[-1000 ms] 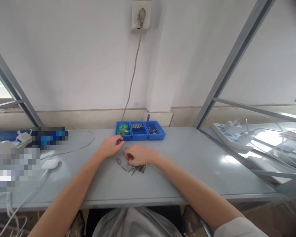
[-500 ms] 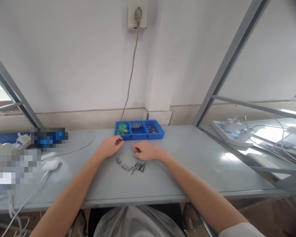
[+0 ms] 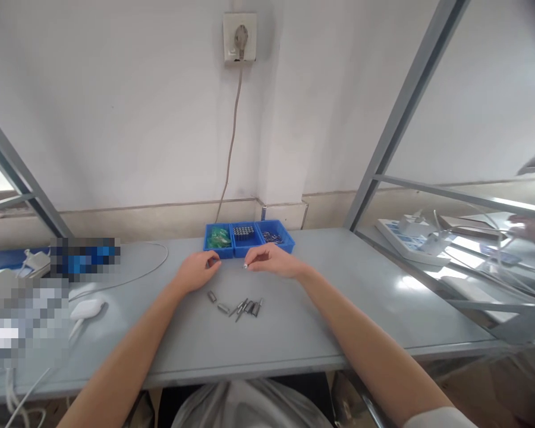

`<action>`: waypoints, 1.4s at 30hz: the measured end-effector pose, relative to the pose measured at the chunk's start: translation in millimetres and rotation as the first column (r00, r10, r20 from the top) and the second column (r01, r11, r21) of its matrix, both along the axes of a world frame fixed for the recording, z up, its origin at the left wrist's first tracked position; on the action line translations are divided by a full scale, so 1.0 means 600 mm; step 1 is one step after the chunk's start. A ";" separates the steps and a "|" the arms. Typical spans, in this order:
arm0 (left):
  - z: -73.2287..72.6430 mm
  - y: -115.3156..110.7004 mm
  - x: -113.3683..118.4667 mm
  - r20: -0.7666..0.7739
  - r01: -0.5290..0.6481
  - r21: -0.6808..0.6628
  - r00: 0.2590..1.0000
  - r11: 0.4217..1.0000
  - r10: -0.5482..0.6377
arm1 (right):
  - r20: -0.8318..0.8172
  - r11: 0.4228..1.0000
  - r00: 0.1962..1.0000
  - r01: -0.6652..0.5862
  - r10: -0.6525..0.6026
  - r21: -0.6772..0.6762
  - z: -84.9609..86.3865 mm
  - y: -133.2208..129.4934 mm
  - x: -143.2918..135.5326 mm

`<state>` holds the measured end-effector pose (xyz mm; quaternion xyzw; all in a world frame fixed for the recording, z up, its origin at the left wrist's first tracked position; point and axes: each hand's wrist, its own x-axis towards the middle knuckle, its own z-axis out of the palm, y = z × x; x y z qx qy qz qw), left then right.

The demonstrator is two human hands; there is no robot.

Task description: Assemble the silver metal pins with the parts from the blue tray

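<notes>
Metal part [image 3: 245,266] in right fingers [image 3: 251,259]

The scene is lit evenly and moderately brightly; white glare is thrown on the right of the desk [image 3: 312,333]. Outer edges are stretched and softened, and the far left is pixelated.

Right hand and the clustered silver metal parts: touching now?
Apart. The head view shows a strip of grey tabletop between the right hand and the clustered silver metal parts.
</notes>
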<state>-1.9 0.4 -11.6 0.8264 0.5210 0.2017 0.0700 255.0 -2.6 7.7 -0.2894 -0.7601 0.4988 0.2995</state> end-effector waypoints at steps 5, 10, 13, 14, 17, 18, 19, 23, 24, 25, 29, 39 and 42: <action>0.006 -0.003 -0.004 0.019 -0.031 0.007 0.999 0.999 0.031 | -0.354 0.969 0.922 -0.211 0.155 -0.125 0.007 0.003 0.024; 0.003 0.001 -0.006 0.024 -0.036 -0.007 0.999 0.999 0.036 | -0.588 0.936 0.780 -0.338 0.217 -0.103 0.010 0.004 0.036; 0.001 0.001 -0.003 0.016 -0.020 -0.021 1.000 1.000 0.020 | -0.599 0.943 0.778 -0.313 0.188 -0.111 0.016 0.001 0.041; 0.002 0.001 -0.002 0.014 -0.016 -0.024 1.000 1.000 0.016 | -0.572 0.950 0.803 -0.286 0.167 -0.124 0.018 -0.001 0.043; 0.004 -0.002 -0.001 0.011 -0.016 -0.024 1.000 1.000 0.016 | -0.408 0.976 0.911 -0.138 0.059 -0.169 0.025 -0.008 0.049; 0.005 -0.002 -0.001 0.013 -0.020 -0.020 1.000 1.000 0.021 | -0.340 0.982 0.940 -0.075 0.011 -0.175 0.027 -0.010 0.050; 0.005 -0.002 -0.002 0.016 -0.025 -0.016 1.000 1.000 0.026 | -0.275 0.984 0.961 -0.014 -0.035 -0.175 0.029 -0.012 0.052; 0.006 -0.001 -0.003 0.017 -0.047 -0.022 0.999 0.999 0.048 | -0.115 0.984 0.984 0.118 -0.134 -0.135 0.036 -0.014 0.061; 0.006 0.000 -0.003 0.015 -0.049 -0.026 0.999 0.998 0.049 | -0.105 0.985 0.985 0.122 -0.135 -0.121 0.037 -0.013 0.063; 0.005 0.000 -0.003 0.014 -0.047 -0.029 0.999 0.998 0.048 | -0.111 0.988 0.986 0.113 -0.125 -0.109 0.039 -0.013 0.067; 0.003 0.001 -0.001 0.006 -0.026 -0.040 1.000 0.999 0.026 | -0.200 0.997 0.980 -0.006 -0.011 -0.083 0.047 -0.015 0.081; 0.004 0.001 -0.003 0.014 -0.030 -0.044 0.999 0.999 0.031 | 0.317 0.934 0.890 0.356 -0.328 -0.031 0.047 0.002 0.111; 0.004 0.001 -0.002 0.005 -0.019 -0.046 1.000 0.999 0.020 | 0.227 0.873 0.850 0.488 -0.475 0.000 0.047 0.007 0.109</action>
